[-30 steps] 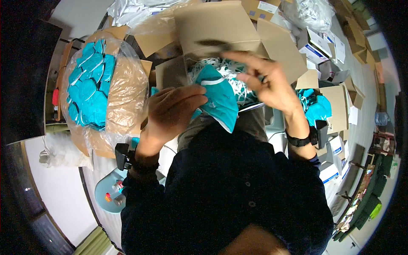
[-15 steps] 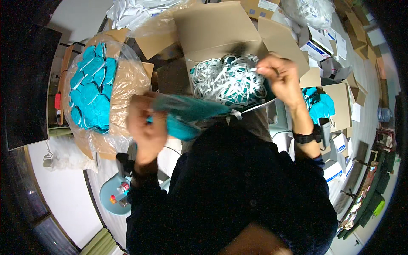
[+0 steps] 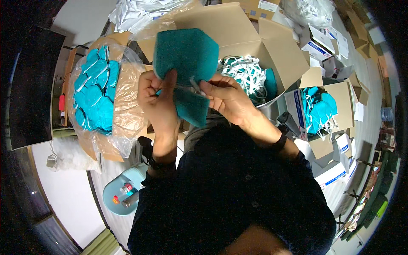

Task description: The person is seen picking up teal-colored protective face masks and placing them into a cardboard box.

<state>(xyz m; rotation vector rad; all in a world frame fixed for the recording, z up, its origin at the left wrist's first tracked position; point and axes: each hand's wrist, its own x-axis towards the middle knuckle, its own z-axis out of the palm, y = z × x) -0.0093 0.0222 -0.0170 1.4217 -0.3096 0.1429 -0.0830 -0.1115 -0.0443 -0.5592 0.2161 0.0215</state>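
Observation:
A teal face mask is held up in front of me, one broad panel above and a smaller folded part hanging below. My left hand grips its lower left edge, thumb pressed on the fabric. From the right, my right hand pinches a short white strap against the mask's lower edge. Behind it stands an open cardboard box with a heap of teal masks and tangled white straps. The mask hides the box's left part.
At left, a plastic-lined carton holds stacked teal masks. Another carton with strapped masks stands at right. A light-blue stool at lower left bears bottles. White packages lie at the back.
My right hand has come from the box's right side leftward to the mask. My left hand has turned the mask upright, spreading it open. The straps' heap is now partly covered.

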